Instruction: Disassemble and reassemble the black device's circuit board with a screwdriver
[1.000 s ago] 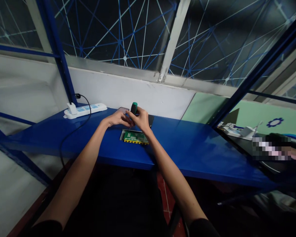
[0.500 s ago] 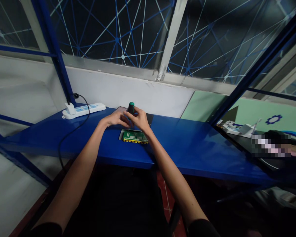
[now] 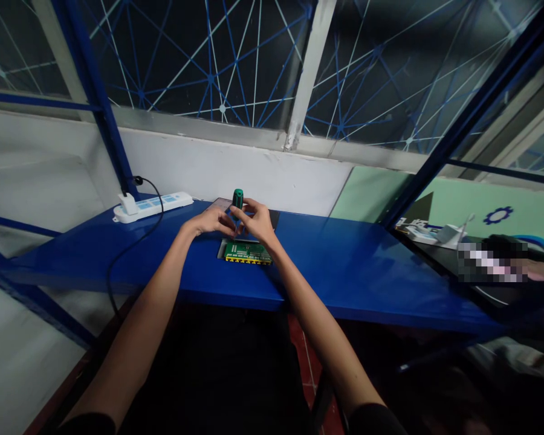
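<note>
A screwdriver with a green and black handle stands nearly upright above the table. My right hand grips its handle between thumb and fingers. Close by on the left, my left hand has its fingers drawn together around the lower shaft area; what they pinch there is too small to make out. Just below both hands lies a green circuit board with a row of yellow connectors along its near edge. The screwdriver's tip is hard to see between the fingers.
The blue table carries a white power strip at the back left, with a black cable hanging over the front edge. A dark flat object lies behind my hands. At far right is another person's hand.
The view has shifted slightly. The screwdriver's handle stands a little more upright, and both hands stay close together above the board.
</note>
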Demonstrator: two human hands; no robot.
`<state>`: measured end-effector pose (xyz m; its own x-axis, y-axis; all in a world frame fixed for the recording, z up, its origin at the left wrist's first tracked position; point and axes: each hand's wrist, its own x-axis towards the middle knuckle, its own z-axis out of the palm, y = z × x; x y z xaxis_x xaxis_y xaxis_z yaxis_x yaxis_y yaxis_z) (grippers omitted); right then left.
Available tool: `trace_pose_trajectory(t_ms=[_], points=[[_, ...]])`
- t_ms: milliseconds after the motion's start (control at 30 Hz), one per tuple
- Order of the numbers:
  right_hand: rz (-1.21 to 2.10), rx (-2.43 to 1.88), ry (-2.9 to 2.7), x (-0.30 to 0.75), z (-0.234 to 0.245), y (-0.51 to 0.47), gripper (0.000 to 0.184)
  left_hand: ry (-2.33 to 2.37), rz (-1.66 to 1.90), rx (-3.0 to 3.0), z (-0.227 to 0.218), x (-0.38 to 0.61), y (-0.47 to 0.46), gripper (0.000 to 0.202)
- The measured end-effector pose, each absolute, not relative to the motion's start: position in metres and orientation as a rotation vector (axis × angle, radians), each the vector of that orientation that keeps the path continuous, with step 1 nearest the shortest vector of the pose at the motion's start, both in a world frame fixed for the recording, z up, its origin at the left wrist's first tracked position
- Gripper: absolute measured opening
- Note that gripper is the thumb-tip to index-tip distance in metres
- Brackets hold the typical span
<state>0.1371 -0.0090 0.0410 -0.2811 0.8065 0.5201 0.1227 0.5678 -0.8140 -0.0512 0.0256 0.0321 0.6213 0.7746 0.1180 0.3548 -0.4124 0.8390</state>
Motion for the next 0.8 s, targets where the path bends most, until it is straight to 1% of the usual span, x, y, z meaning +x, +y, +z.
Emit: trace_pose_trajectory(t_ms=[133, 300, 467, 667, 800], points=[[0.737, -0.747, -1.733, 0.1379, 0.0373, -0.0066, 0.036, 0.929, 0.654, 2.024, 0.0325, -0.0509, 0.025, 0.021], [0.843, -0.717, -1.711, 0.1399, 0.0395, -0.0066, 0.037, 0.955, 0.666, 2.034, 0.0321, -0.051, 0.0252, 0.022], [0.916, -0.711, -1.637, 0.1395, 0.0426, -0.0077, 0.047, 0.89, 0.656, 2.019, 0.0325, -0.0504, 0.0247, 0.023], [0.92, -0.7, -1.645, 0.141, 0.0417, -0.0072, 0.04, 0.834, 0.664, 2.027, 0.0325, -0.0508, 0.0251, 0.021], [0.878, -0.709, -1.647, 0.1411, 0.0409, -0.0066, 0.04, 0.863, 0.692, 2.022, 0.0346, -0.0492, 0.0229, 0.02]])
